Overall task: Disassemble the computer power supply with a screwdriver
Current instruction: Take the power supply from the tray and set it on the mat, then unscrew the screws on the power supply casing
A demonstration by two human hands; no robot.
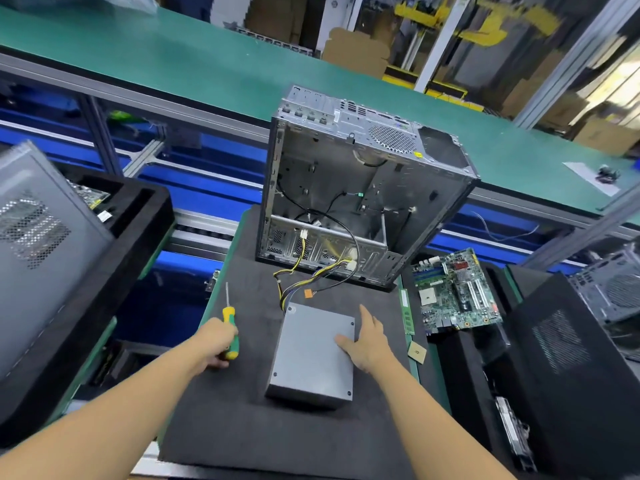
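A grey metal power supply (311, 355) lies flat on the black foam mat (242, 427), with screws at its top corners. Its yellow and black cable bundle (311, 275) runs up into the open computer case (349, 199) behind it. My right hand (367, 341) rests on the supply's right edge, fingers straight and the thumb on the lid. My left hand (214, 344) grips the yellow and green handle of a screwdriver (229, 320), left of the supply, its shaft pointing away from me.
A green motherboard (457, 292) and a memory stick (408, 311) lie right of the mat, with a small processor chip (416, 351) nearer me. Black computer cases stand at far left (45, 237) and far right (568, 341). A green conveyor belt (207, 60) runs behind.
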